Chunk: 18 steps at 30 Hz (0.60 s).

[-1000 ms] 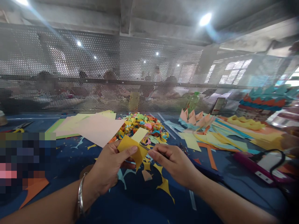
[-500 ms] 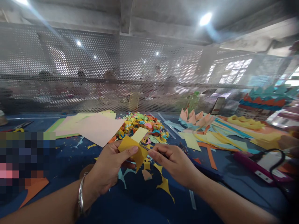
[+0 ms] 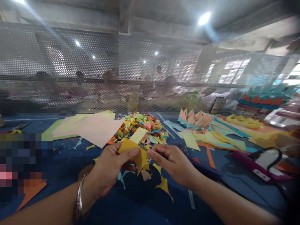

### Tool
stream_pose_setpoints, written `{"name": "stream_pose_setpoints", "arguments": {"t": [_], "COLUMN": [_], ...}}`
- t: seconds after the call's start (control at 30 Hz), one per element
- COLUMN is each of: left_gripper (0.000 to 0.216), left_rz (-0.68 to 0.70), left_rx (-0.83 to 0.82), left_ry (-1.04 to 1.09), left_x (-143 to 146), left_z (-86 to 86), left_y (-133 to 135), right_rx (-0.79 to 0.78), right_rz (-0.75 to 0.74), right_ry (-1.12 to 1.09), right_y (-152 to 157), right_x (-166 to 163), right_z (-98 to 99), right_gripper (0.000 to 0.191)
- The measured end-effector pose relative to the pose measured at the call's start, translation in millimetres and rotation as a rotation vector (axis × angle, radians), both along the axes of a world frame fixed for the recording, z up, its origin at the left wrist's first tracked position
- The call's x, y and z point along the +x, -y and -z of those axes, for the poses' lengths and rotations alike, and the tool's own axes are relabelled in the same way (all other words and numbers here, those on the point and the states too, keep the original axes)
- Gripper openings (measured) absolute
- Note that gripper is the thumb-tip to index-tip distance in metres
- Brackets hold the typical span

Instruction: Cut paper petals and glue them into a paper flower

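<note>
My left hand [image 3: 117, 164] pinches a folded piece of yellow paper [image 3: 131, 148] between thumb and fingers. Against the paper's right edge, my right hand [image 3: 170, 161] is closed round what look like small scissors [image 3: 143, 148]; only a thin dark blade shows and the handles are mostly hidden by the fingers. Just behind the yellow paper is a pale yellow paper strip [image 3: 138, 135]. Under and beside the hands lie cut scraps, among them a yellow offcut [image 3: 165, 187], a peach scrap [image 3: 146, 175] and a light blue scrap [image 3: 121, 180].
A heap of colourful paper cuttings [image 3: 145, 125] lies beyond my hands. Paper sheets [image 3: 100, 128] are stacked left, with another pair of scissors [image 3: 20, 127]. Rightward are a peach paper crown [image 3: 195, 118], paper strips [image 3: 215, 140] and a purple power strip [image 3: 255, 168]. A perforated screen [image 3: 93, 78] stands behind.
The whole view has shifted slightly to the left. Both hands keep the same hold on the paper and the tool, with hardly any movement between them.
</note>
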<state>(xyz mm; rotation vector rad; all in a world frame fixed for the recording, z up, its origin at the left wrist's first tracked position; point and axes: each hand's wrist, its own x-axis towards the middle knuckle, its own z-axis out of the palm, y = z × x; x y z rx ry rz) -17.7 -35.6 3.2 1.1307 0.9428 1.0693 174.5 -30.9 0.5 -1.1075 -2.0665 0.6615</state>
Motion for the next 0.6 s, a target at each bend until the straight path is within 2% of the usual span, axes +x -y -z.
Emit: {"name": "stream_pose_setpoints", "arguments": {"t": [0.2,0.4,0.6], "left_gripper": [0.024,0.024,0.020], "left_rz": [0.027,-0.056,-0.004], "left_rx": [-0.015,0.035,0.049], "left_ry": [0.006,-0.020,-0.045], "left_x": [-0.2,0.4,-0.7], "left_z": [-1.1,-8.6,-8.5], "left_y": [-1.3,-2.6,-2.1], "right_rx": [0.003,-0.006,-0.006], "right_rz": [0.001,0.007,0.000], "right_ry": [0.005,0.001,0.004], "right_y": [-0.4,-1.0,-0.8], "right_x": [-0.2,0.0,-1.0], "right_z": [-0.3,0.8,-0.8], "right_gripper": [0.038,0.038,0.038]}}
